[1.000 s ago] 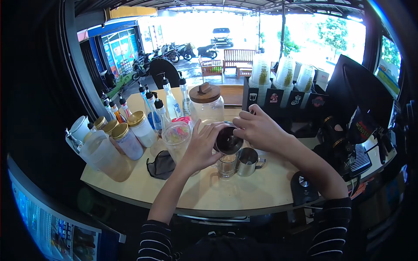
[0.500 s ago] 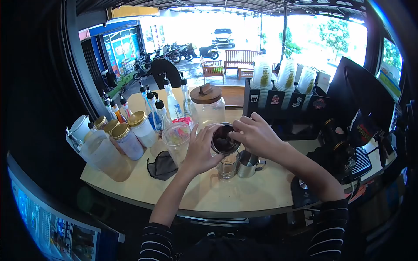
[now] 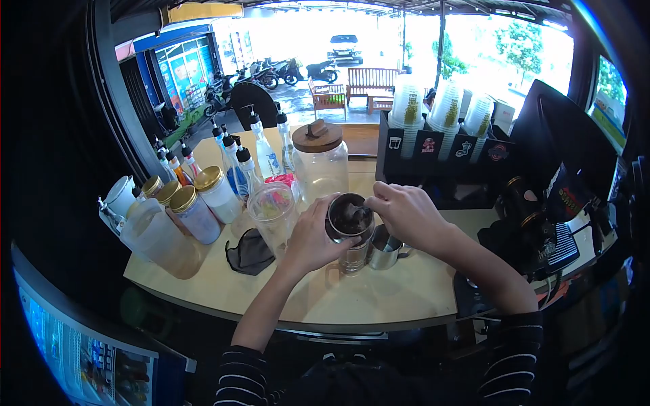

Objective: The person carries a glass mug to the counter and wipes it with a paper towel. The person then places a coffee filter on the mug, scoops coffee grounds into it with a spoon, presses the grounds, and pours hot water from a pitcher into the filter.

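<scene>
My left hand (image 3: 313, 237) is wrapped round the side of a round metal cup (image 3: 350, 220) with dark contents, its mouth tilted toward me. My right hand (image 3: 408, 215) is closed in a pinch at the cup's right rim; what it holds is too small to make out. Below the cup stands a clear glass mug (image 3: 353, 260), partly hidden by it. Just right of the mug is a steel pitcher (image 3: 384, 252). A clear plastic cup (image 3: 273, 213) stands left of my left hand, near a dark cloth (image 3: 250, 253).
A glass jar with a wooden lid (image 3: 321, 166) stands behind my hands. Pump bottles (image 3: 265, 150), gold-lidded jars (image 3: 196, 215) and a plastic pitcher (image 3: 162, 241) are at the left. A black holder (image 3: 443, 166) with stacked cups is at the back right, beside black equipment (image 3: 521, 216).
The metal cup's opening has turned more toward me, and its dark contents show more. My right hand has shifted slightly right and down. The whole view has tilted slightly.
</scene>
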The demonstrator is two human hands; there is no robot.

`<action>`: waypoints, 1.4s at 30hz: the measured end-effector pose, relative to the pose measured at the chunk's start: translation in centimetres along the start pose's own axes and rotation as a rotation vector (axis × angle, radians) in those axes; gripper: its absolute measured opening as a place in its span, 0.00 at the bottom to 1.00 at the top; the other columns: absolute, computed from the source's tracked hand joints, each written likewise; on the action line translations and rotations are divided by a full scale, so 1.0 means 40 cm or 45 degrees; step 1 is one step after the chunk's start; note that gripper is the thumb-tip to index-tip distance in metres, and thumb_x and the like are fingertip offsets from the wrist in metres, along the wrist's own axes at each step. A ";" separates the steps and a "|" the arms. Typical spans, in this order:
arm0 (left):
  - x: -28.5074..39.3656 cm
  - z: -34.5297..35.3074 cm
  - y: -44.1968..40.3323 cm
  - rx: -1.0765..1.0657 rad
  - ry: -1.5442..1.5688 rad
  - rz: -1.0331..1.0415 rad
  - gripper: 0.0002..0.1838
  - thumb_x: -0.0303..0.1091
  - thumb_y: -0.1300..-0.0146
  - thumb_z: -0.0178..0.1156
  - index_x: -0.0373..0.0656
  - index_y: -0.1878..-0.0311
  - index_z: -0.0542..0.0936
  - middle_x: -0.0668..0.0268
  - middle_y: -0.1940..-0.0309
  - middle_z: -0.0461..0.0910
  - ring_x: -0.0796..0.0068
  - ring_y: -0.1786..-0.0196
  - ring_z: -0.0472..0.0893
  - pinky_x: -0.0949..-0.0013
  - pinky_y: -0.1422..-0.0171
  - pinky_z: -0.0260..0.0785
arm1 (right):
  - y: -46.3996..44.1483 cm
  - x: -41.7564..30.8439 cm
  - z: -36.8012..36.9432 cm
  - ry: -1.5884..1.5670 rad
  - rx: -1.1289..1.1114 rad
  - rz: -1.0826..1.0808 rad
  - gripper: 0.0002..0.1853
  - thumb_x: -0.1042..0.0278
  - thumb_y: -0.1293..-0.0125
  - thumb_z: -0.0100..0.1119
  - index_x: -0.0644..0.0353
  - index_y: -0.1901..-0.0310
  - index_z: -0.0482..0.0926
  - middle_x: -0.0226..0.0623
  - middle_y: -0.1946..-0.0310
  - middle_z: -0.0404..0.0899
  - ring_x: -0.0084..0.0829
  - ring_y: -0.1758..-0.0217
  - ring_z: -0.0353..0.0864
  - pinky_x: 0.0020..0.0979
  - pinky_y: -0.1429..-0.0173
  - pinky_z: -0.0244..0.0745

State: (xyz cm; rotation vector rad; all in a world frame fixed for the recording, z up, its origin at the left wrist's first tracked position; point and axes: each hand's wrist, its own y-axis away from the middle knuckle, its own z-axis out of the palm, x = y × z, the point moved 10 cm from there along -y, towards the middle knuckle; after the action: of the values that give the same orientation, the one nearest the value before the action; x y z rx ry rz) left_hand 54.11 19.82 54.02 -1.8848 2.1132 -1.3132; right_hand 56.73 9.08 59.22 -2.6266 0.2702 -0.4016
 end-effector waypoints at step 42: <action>0.069 -0.123 -0.002 0.346 -0.105 0.183 0.06 0.30 0.39 0.61 0.37 0.64 0.79 0.60 0.71 0.81 0.61 0.65 0.81 0.61 0.55 0.69 | 0.409 0.208 0.322 -0.588 -0.073 0.955 0.13 0.62 0.36 0.59 0.63 0.56 0.77 0.38 0.63 0.80 0.31 0.62 0.79 0.32 0.54 0.73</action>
State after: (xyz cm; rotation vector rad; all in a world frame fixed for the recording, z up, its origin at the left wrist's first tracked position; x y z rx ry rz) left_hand 50.89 20.29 58.61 -1.6191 1.8802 -1.3838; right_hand 66.75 -1.95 42.48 -2.3525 1.0512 0.4572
